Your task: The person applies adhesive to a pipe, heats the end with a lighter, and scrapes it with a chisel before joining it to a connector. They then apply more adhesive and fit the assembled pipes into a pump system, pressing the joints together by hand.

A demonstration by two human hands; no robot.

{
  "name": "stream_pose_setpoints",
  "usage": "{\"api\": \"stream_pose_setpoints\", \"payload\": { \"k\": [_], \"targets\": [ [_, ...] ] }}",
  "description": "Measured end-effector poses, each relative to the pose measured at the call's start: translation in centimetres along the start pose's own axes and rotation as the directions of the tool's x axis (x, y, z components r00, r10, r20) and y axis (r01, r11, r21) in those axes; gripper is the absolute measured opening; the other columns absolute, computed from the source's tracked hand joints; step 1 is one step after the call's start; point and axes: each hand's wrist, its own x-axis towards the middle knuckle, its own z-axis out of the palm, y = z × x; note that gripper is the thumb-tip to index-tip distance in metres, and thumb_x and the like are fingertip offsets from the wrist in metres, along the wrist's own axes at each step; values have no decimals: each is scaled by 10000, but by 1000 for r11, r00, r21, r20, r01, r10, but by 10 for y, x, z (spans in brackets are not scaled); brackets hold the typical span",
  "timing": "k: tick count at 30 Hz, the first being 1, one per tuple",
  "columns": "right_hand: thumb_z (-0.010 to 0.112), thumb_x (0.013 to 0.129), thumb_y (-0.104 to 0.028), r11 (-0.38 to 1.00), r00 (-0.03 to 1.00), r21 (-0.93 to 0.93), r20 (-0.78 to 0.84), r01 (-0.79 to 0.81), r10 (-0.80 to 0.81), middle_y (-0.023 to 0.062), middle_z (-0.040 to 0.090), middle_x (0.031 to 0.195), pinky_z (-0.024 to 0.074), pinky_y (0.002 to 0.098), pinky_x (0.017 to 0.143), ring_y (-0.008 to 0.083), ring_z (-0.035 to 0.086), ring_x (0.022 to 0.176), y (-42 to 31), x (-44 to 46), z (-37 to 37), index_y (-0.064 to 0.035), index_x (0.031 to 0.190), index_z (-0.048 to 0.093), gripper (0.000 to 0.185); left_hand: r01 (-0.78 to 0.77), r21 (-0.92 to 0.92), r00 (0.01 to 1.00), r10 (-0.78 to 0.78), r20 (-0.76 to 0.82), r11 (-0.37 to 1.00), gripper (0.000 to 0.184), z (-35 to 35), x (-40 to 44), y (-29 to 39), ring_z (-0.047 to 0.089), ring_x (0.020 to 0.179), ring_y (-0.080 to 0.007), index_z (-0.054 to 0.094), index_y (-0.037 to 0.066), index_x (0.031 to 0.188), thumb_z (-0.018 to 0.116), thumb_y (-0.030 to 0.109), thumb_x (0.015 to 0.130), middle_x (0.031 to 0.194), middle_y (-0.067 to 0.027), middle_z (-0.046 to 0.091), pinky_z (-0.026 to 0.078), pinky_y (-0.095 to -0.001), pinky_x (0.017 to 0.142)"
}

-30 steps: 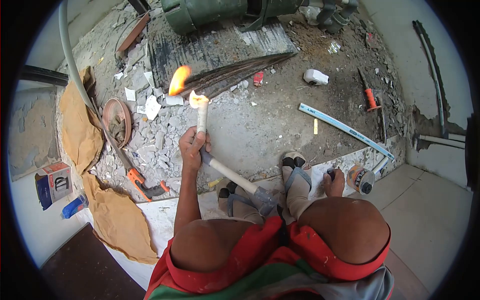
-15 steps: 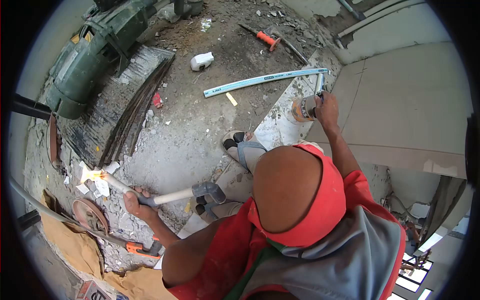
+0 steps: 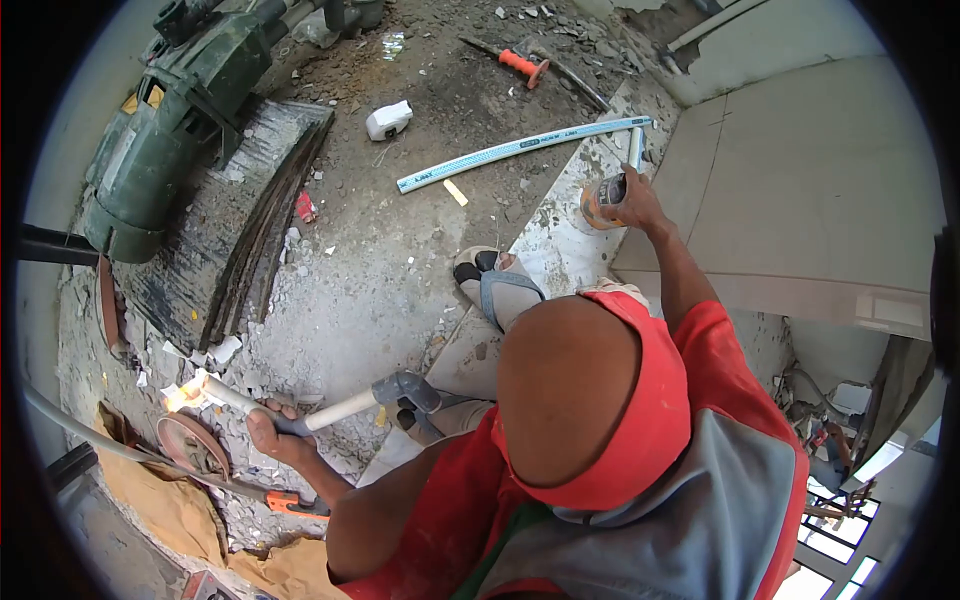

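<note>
Neither of my own hands shows. Close in front of me is another person (image 3: 570,390), seen from above and behind, in a red headband and a red and grey top. That person's left hand (image 3: 275,435) is wrapped around a pale plastic pipe (image 3: 345,410) with a dark grey elbow (image 3: 408,391) at its near end. Flames (image 3: 186,393) burn at the pipe's far end. The person's right hand (image 3: 640,203) grips a tin can (image 3: 598,203) on the light slab. What the can contains is hidden.
A blue-white length of tubing (image 3: 520,147) lies ahead, with a white object (image 3: 388,121) and an orange-guarded chisel (image 3: 520,68) beyond. Green machinery (image 3: 150,160) stands left on a ridged slab. An orange-handled tool (image 3: 290,503), cardboard (image 3: 160,500) and rubble lie lower left.
My view has turned slightly, so the surroundings appear shifted. The other person keeps hold of the pipe and the can. The pipe's end is still burning.
</note>
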Motion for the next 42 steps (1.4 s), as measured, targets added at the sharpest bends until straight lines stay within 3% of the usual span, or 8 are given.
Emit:
{"api": "stream_pose_setpoints", "payload": {
  "k": [12,24,27,30,33,36,39,42],
  "targets": [
    [843,622,-475,988,991,143,117,52,-69,261,422,1309,408,503,1012,458,461,1178,-43,-172,-1,-20,1408,339,1039,25,113,984,-44,174,993,342,51,21,1,493,544,-141,492,32,954,601,355,931,778,-73,530,422,-247,467],
    [806,669,-405,906,908,79,-25,-415,418,265,374,1353,421,541,981,474,469,1185,140,-243,67,-61,1423,252,998,112,-4,955,-106,275,994,219,166,36,-23,524,524,-133,522,32,912,572,237,969,743,-70,566,443,-250,466],
    [509,896,-117,920,930,155,-18,-361,368,339,438,1235,464,551,898,495,501,1083,174,-239,91,-7,1378,342,522,85,-26,949,-73,306,996,219,194,39,-23,529,520,-131,531,39,909,577,245,968,743,-64,571,446,-253,455],
    [255,1010,-453,852,911,329,75,-406,405,276,354,1441,386,470,1064,420,415,1296,207,-235,115,-106,1523,218,621,-15,-18,942,20,336,1000,271,220,36,-15,521,513,-110,553,20,906,627,276,951,712,-50,573,423,-240,462],
    [776,714,-414,737,789,-282,-181,-614,587,251,454,1359,447,507,978,465,505,1190,138,-234,80,-34,1345,422,818,-136,48,912,107,395,990,287,245,37,0,507,526,-83,574,13,909,638,290,948,680,-17,554,393,-226,486],
    [755,743,-450,892,805,-393,441,-224,396,219,646,1138,505,451,876,421,621,1065,62,-207,-23,11,1133,614,620,-243,126,884,166,438,962,293,275,40,25,500,535,-75,574,16,909,633,299,950,674,-4,546,390,-225,494],
    [712,821,-401,939,943,332,332,-92,-25,162,680,755,517,390,713,301,694,765,-37,-155,-96,33,909,673,445,-367,217,821,205,534,905,308,319,52,49,491,571,-59,568,22,947,636,322,948,708,2,549,391,-230,502],
    [617,948,-185,658,995,752,21,47,-95,-16,544,676,373,249,540,67,451,606,-135,-85,-130,10,903,628,200,-436,295,766,178,618,850,324,379,50,77,497,618,-72,554,25,965,639,336,945,741,-6,553,414,-260,534]
  ]
}}
